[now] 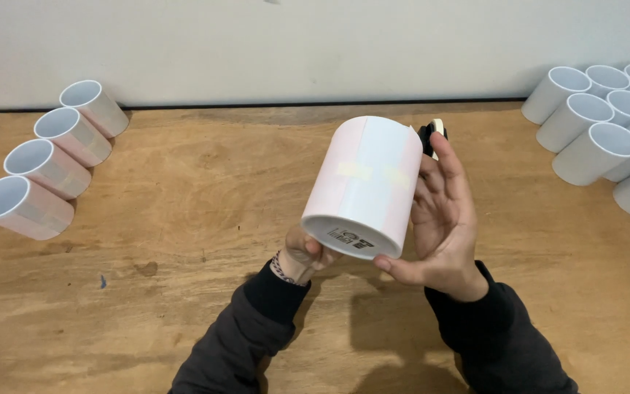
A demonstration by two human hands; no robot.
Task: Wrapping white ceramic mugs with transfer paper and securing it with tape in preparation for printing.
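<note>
1. Head view: the person is holding a white mug (pixel 367 188) wrapped in a pale printed sheet (pixel 373 171) above the middle of the wooden table (pixel 184 219). The mug is lying tilted, its base turned toward the camera and its long axis running up and away toward the wall (pixel 293 44).
2. The left hand (pixel 306 252) is gripping the mug from below at the base rim, mostly hidden behind it; its fingers are clenching on the mug.
3. The right hand (pixel 442 219) is pressing flat against the mug's right side, its thumb touching the base edge. Behind its fingertips a dark tape dispenser (pixel 432 135) is peeking out; whether it is being held, I cannot tell.
4. Both hands are touching the mug, the right lying higher along its side.
5. Four wrapped mugs (pixel 49 164) are lying in a row at the left; plain white mugs (pixel 607 124) are clustering at the right.
</note>
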